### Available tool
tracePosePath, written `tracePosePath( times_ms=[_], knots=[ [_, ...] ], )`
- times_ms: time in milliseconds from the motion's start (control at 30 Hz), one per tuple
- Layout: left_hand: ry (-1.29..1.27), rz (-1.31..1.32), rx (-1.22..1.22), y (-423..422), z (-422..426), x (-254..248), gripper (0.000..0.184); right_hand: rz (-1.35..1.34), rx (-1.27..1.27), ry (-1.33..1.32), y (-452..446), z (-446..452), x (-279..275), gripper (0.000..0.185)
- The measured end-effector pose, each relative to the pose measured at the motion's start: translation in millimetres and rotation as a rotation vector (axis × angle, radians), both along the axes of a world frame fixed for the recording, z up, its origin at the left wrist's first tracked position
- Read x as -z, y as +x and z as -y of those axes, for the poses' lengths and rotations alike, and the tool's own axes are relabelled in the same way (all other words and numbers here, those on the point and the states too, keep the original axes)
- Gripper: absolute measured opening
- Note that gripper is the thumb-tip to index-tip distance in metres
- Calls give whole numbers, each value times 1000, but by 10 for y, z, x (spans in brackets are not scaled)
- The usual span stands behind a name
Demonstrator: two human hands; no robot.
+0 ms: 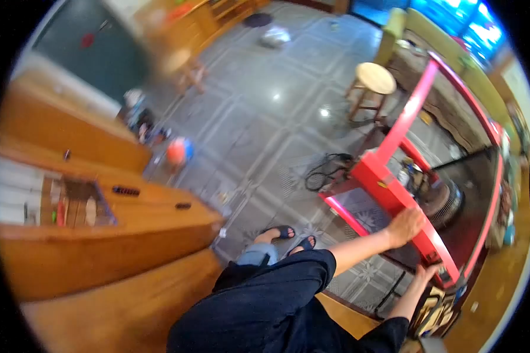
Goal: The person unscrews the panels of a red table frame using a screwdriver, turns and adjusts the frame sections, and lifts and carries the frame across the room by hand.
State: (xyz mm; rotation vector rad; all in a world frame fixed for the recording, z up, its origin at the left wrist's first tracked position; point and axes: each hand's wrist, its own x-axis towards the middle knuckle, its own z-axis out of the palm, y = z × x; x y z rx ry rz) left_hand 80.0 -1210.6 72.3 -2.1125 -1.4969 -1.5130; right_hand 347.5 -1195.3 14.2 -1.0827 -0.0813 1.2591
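Note:
A large red frame with slanted bars and a dark side panel stands at the right. My left hand lies over its thick red beam, with the fingers curled over the edge. Lower down, my right hand grips the same frame close to its bottom corner; part of the fingers is hidden behind the beam. Inside the frame sits a dark round ribbed part, with small cluttered items beside it. A black cable lies looped on the floor by the frame.
A round wooden stool stands beyond the frame, near a green sofa. Wooden cabinets line the left. On the tiled floor are an orange and blue ball and a silvery bag.

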Motion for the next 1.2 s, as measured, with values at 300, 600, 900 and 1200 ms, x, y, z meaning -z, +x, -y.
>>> tracePosePath(
  times_ms=[300,600,900,1200],
  knots=[
    [-1150,1880,-111,-311,349,574,87,8,133,-95,314,-27,293,76],
    [-419,2224,310,-638,-104,638,44,7,143,-93,-76,39,18,82],
    [-519,2202,315,-1132,9,524,58,-59,111,-90,-639,362,-141,77],
    [-731,2216,372,-1800,80,496,56,-123,219,-29,-1259,635,-193,76]
  ],
)
